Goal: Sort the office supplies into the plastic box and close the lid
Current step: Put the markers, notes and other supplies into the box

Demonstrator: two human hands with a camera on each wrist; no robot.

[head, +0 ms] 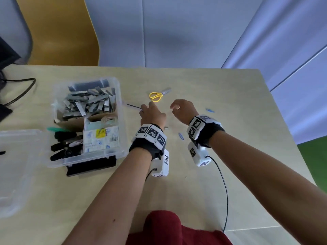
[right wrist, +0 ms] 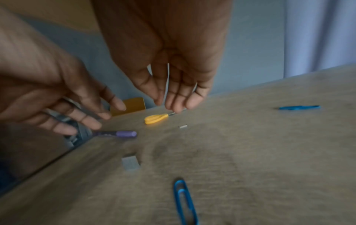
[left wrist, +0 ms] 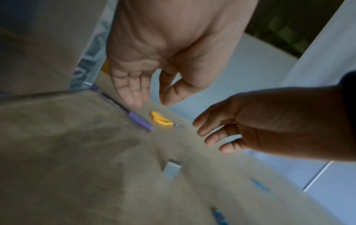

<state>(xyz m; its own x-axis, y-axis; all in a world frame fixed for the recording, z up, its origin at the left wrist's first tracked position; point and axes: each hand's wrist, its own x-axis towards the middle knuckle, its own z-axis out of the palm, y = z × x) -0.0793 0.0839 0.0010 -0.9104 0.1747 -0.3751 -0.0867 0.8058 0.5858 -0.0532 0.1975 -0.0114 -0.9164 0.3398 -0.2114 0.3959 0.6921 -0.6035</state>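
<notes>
The clear plastic box stands open at the left, holding staple strips, a card pack and black clips. Its lid lies at the far left. Yellow scissors lie beyond both hands. A purple pen lies beside the box wall. My left hand hovers just right of the pen, fingers relaxed and holding nothing. My right hand hangs over the table near the scissors, also relaxed and holding nothing.
Two blue paper clips and a small staple block lie on the table near my wrists. A black flat object lies in front of the box. Cables and a yellow chair are at the back left.
</notes>
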